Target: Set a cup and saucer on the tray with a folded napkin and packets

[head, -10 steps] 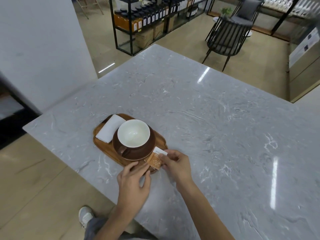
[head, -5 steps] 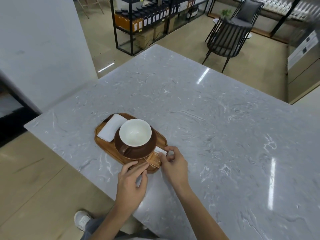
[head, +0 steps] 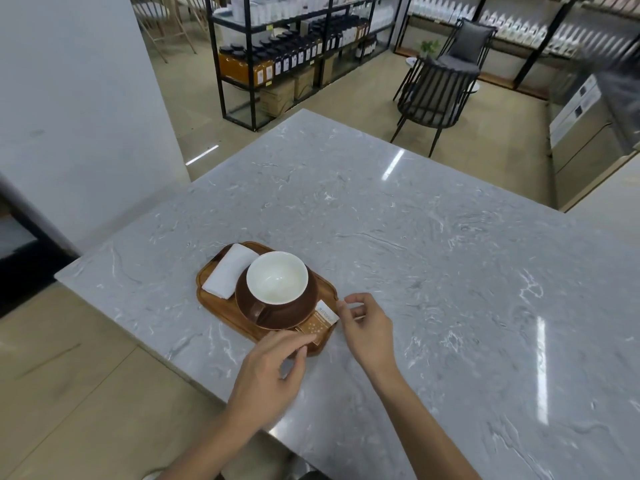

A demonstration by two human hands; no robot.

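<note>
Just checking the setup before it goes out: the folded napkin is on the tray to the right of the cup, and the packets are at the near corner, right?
Not quite. In the head view the folded napkin lies on the tray to the left of the cup, not the right. The packets are at the near corner, as you said.

grey marble countertop (head: 398, 244), white veining, glossy, a few bright light streaks reflected on the right side. near-left corner and near edge in view, floor below it. only one thing sits directly on the stone: a wooden tray (head: 221, 304), oblong with rounded corners and a raised rim, close to the near edge, set at an angle to that edge. the tray itself carries a folded white napkin (head: 229, 271) at its far-left end, a brown saucer (head: 277, 311) with a white cup (head: 277, 277) in the middle, and packets (head: 318, 322) at its near-right end. rest of the surface is bare stone.
</note>
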